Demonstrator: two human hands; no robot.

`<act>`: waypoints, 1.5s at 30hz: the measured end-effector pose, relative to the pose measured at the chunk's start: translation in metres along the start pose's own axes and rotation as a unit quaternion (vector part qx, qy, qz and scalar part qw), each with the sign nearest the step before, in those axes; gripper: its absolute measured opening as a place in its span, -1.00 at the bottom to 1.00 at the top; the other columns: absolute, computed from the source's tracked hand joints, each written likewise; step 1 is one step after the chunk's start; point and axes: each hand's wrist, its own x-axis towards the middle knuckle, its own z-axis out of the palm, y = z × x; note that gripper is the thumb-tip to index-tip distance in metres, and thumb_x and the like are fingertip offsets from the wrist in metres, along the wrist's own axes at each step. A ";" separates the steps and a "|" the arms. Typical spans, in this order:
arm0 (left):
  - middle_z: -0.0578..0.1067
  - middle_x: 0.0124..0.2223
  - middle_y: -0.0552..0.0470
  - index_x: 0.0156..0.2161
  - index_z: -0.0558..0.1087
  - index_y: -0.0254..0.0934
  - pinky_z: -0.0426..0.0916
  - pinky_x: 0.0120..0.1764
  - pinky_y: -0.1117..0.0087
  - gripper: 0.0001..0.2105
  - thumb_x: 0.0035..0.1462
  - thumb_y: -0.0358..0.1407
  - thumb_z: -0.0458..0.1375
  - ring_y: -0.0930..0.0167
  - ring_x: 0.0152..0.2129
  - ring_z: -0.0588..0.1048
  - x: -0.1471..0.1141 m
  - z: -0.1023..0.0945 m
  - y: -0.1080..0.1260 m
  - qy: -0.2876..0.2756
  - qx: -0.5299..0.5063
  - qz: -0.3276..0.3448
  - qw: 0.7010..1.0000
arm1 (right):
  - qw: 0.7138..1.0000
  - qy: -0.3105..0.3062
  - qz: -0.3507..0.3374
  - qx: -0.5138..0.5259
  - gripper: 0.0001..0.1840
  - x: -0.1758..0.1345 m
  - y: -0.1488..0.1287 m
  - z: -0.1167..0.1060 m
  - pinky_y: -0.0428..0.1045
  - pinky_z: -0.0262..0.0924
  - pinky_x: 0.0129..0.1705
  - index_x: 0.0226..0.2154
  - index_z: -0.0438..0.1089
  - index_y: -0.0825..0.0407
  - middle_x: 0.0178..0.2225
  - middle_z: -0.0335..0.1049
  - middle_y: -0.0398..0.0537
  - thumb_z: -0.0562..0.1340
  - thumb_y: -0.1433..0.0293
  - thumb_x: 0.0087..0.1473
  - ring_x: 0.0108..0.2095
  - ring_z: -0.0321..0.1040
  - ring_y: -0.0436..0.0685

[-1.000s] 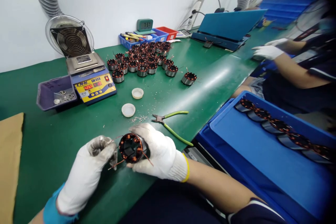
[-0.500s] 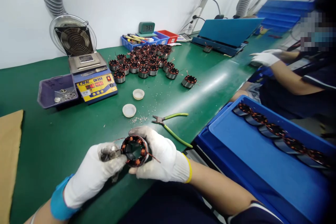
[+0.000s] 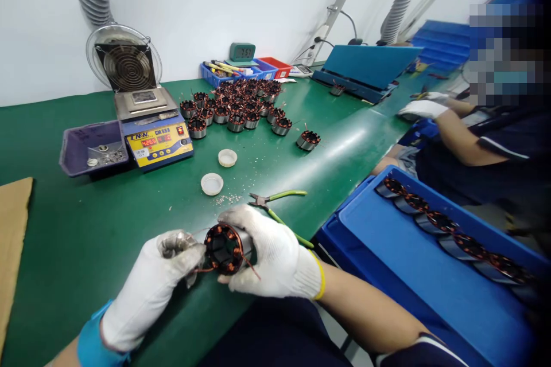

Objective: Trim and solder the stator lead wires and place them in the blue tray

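My right hand [image 3: 269,252], in a white knit glove with a yellow cuff, is wrapped round the steel side of a motor stator [image 3: 223,249]. The stator's round opening, ringed with copper windings, faces up and toward me, and loose copper leads stick out from it. At its left edge my left hand [image 3: 170,264], gloved with grimy fingertips and a blue wristband, is closed in a pinch on a copper lead [image 3: 204,269]. The exact grip is partly hidden by the fingers. Green-handled cutters [image 3: 279,206] lie just beyond my right hand.
Many stators [image 3: 241,103] crowd the bench's back, by a solder pot [image 3: 157,137] and purple bin [image 3: 92,149]. Two small white dishes [image 3: 212,184] sit mid-bench. At right stand a blue tray [image 3: 413,264] with a row of stators and a co-worker with gloved hands [image 3: 424,108].
The stator and my right hand have shifted slightly right, and the stator is turned so more of its steel side shows. A lead now shows at my left fingertips. The view has shifted slightly.
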 end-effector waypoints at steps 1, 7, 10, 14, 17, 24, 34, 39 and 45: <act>0.40 -0.54 0.09 -0.45 0.43 -0.33 0.23 -0.53 0.52 -0.64 -0.11 -0.05 0.36 0.51 -0.62 0.30 0.003 -0.002 -0.002 0.014 -0.024 0.011 1.000 | 1.000 0.005 0.008 -0.023 -0.27 0.005 0.003 -0.005 0.05 0.32 -0.10 -0.03 0.28 0.02 -0.10 0.40 0.01 0.43 0.21 -0.30 -0.14 0.41 0.18; 0.46 -0.23 0.02 -0.18 0.43 -0.29 0.39 -0.38 0.40 -0.53 -0.12 -0.01 0.36 0.45 -0.49 0.40 0.027 -0.020 -0.009 0.090 -0.090 0.047 0.991 | 0.981 -0.032 0.066 -0.180 -0.27 0.067 0.028 -0.037 0.01 0.25 -0.10 0.02 0.29 -0.02 -0.08 0.37 -0.04 0.41 0.26 -0.28 -0.11 0.36 0.17; 0.47 -0.23 -0.02 -0.18 0.42 -0.35 0.41 -0.34 0.36 -0.45 -0.18 0.04 0.37 0.42 -0.47 0.43 0.032 -0.023 -0.010 0.083 -0.044 0.039 0.995 | 0.964 -0.088 0.060 -0.243 -0.30 0.095 0.038 -0.041 0.02 0.23 -0.15 0.02 0.29 -0.06 -0.09 0.38 -0.06 0.36 0.18 -0.23 -0.12 0.36 0.19; 0.49 -0.29 -0.03 -0.22 0.43 -0.38 0.41 -0.36 0.38 -0.36 -0.30 0.12 0.37 0.41 -0.49 0.43 0.033 -0.020 -0.008 0.095 -0.016 0.035 0.995 | 0.938 -0.149 0.062 -0.306 -0.35 0.114 0.039 -0.038 0.01 0.20 -0.26 -0.01 0.28 -0.12 -0.07 0.38 -0.09 0.30 0.08 -0.21 -0.14 0.36 0.22; 0.50 -0.29 -0.03 -0.22 0.44 -0.37 0.41 -0.36 0.38 -0.35 -0.31 0.13 0.37 0.42 -0.50 0.43 0.033 -0.020 -0.008 0.099 -0.022 0.027 0.995 | 0.914 -0.205 0.076 -0.341 -0.43 0.124 0.030 -0.037 -0.03 0.16 -0.36 -0.10 0.32 -0.13 -0.12 0.42 -0.08 0.27 0.06 -0.22 -0.19 0.38 0.22; 0.50 -0.32 -0.01 -0.24 0.45 -0.37 0.40 -0.37 0.41 -0.40 -0.26 0.10 0.36 0.43 -0.50 0.43 0.032 -0.021 -0.009 0.089 -0.016 0.028 0.995 | 0.886 -0.266 0.069 -0.375 -0.44 0.145 0.016 -0.045 -0.04 0.13 -0.42 -0.16 0.35 -0.10 -0.20 0.45 -0.05 0.24 0.01 -0.23 -0.26 0.41 0.23; 0.50 -0.31 -0.02 -0.25 0.46 -0.36 0.40 -0.35 0.41 -0.40 -0.26 0.13 0.35 0.41 -0.48 0.43 0.033 -0.021 -0.008 0.080 -0.008 0.031 0.996 | 0.853 -0.293 0.013 -0.433 -0.50 0.148 0.016 -0.033 0.02 0.21 -0.40 -0.20 0.32 -0.03 -0.24 0.44 0.02 0.24 0.09 -0.23 -0.30 0.42 0.27; 0.51 -0.30 -0.03 -0.24 0.46 -0.36 0.39 -0.32 0.41 -0.40 -0.25 0.13 0.34 0.41 -0.46 0.43 0.032 -0.020 -0.007 0.084 0.008 0.029 0.996 | 0.842 -0.292 -0.008 -0.453 -0.43 0.152 0.009 -0.027 0.06 0.27 -0.40 -0.17 0.29 0.03 -0.25 0.41 0.06 0.23 0.04 -0.21 -0.30 0.42 0.30; 0.52 -0.28 -0.03 -0.24 0.46 -0.36 0.39 -0.31 0.38 -0.40 -0.27 0.12 0.35 0.39 -0.45 0.43 0.033 -0.020 -0.009 0.085 -0.005 0.023 0.996 | 0.861 -0.201 0.019 -0.468 -0.41 0.134 -0.004 -0.042 0.08 0.29 -0.34 -0.09 0.20 0.02 -0.16 0.33 0.09 0.26 0.08 -0.14 -0.29 0.40 0.27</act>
